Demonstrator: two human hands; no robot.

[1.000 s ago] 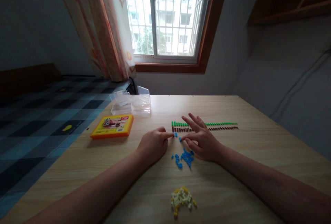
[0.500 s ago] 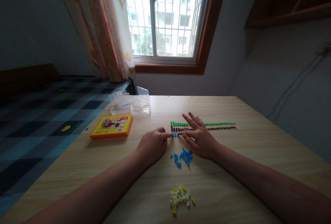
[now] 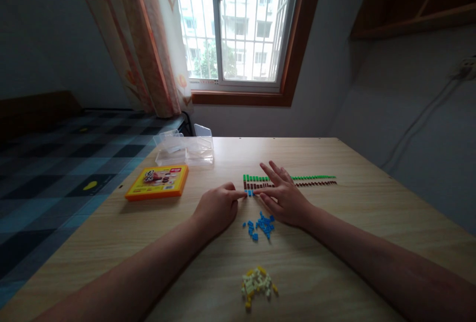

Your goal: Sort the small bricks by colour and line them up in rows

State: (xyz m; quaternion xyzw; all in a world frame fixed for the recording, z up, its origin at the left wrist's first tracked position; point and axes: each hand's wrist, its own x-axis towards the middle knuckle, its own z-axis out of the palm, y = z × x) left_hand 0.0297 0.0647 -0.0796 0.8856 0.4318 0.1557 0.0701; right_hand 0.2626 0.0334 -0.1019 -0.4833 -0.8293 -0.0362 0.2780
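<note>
Small blue bricks (image 3: 249,193) form a short row on the table, between my two index fingertips. At its left end, my left hand (image 3: 218,205) points one stretched index finger while its other fingers curl under. From the right, my right hand (image 3: 285,200) rests with its fingers spread, the index tip at the row's other end. Just beyond lie a long row of brown bricks (image 3: 316,184) and a row of green bricks (image 3: 312,178), both partly covered by my right hand. Nearer me is a loose pile of blue bricks (image 3: 265,225).
A pile of cream and yellow bricks (image 3: 256,283) lies close to me on the wooden table (image 3: 372,173). To the left is a flat yellow-orange box (image 3: 158,182). Behind it stand clear plastic containers (image 3: 186,154). A bed with a checked cover (image 3: 92,163) adjoins the left side.
My right index fingertip has shifted slightly left, closer to my left fingertip, along the blue row. The whole view has slid a little; the piles look the same.
</note>
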